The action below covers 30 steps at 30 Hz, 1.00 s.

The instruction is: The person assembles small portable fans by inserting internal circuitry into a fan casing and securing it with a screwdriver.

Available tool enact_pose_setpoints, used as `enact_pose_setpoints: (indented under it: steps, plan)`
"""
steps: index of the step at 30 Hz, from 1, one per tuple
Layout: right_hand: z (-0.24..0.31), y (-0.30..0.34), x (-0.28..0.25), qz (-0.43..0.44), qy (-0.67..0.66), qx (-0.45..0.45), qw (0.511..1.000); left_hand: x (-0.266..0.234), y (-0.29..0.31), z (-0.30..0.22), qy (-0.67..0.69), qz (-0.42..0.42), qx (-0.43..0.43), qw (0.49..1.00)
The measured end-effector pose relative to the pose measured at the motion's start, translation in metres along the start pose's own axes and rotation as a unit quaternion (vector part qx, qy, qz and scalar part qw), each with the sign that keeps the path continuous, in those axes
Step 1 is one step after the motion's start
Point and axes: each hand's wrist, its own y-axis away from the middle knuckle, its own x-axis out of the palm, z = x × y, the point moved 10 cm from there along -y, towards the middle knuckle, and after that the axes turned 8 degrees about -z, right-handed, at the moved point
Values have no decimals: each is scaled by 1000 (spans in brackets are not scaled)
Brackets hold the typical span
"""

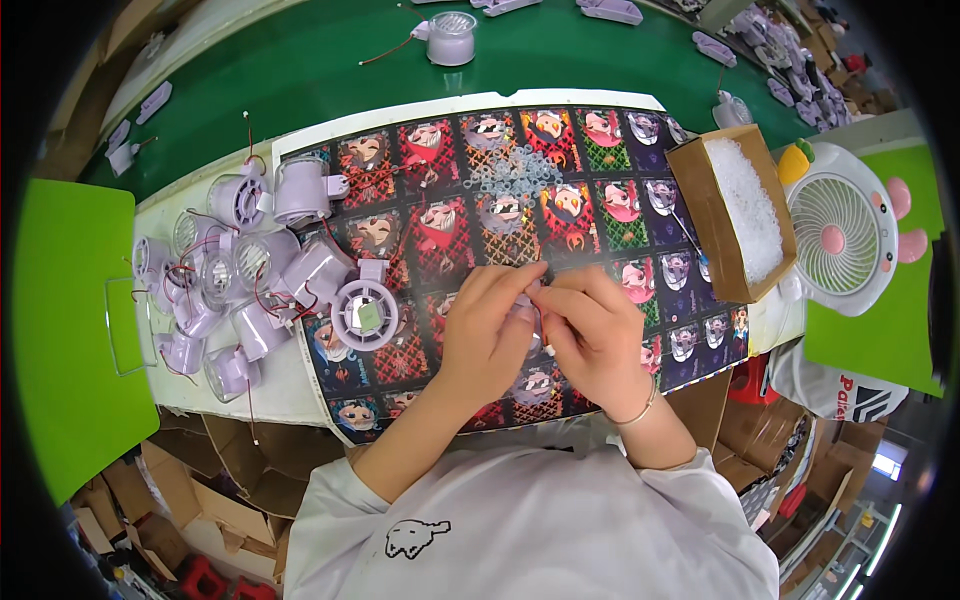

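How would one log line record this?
Left hand: pinching small lilac part, mostly hidden; right hand: fingertips at same part, grip hidden; left side: lilac fan units; right side: cardboard box, clear pieces

Housings lie left of the hands, a box and fan right, apparently rings beyond.

Lilac cylindrical housings with loose wires crowd the illustrated mat's left side, blocking a low pass there. At the mat's right edge, an open cardboard box stands like a wall. Small translucent rings clutter the mat's far middle; the left hand and right hand occupy its centre. Flat print leaves room across the mat's right part.
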Motion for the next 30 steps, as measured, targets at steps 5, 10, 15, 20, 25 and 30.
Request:
enact_pose_setpoints:
  steps: [5, 10, 15, 20, 25, 30]
  plan:
    - [-45, -21, -52, -60, 259, 7, 964, 0, 1, 4, -19, 12, -8, 1000]
    - [-149, -8, -102, 26, 501, 176, 847, 3, -1, 0, -28, 14, -10, 999]
    - [-54, -4, -37, 99, 181, 7, 978, -1, 3, 4, -18, -1, -22, 1000]
    - [3, 13, -10, 79, 60, -14, 995, 6, 4, 7, -11, 5, -37, 999]
    - [5, 17, -7, 19, 100, -20, 995, 8, 4, 6, -15, 9, -30, 999]
    - [7, 17, -4, -48, 126, 3, 991, 5, 5, 7, -40, -37, -45, 998]
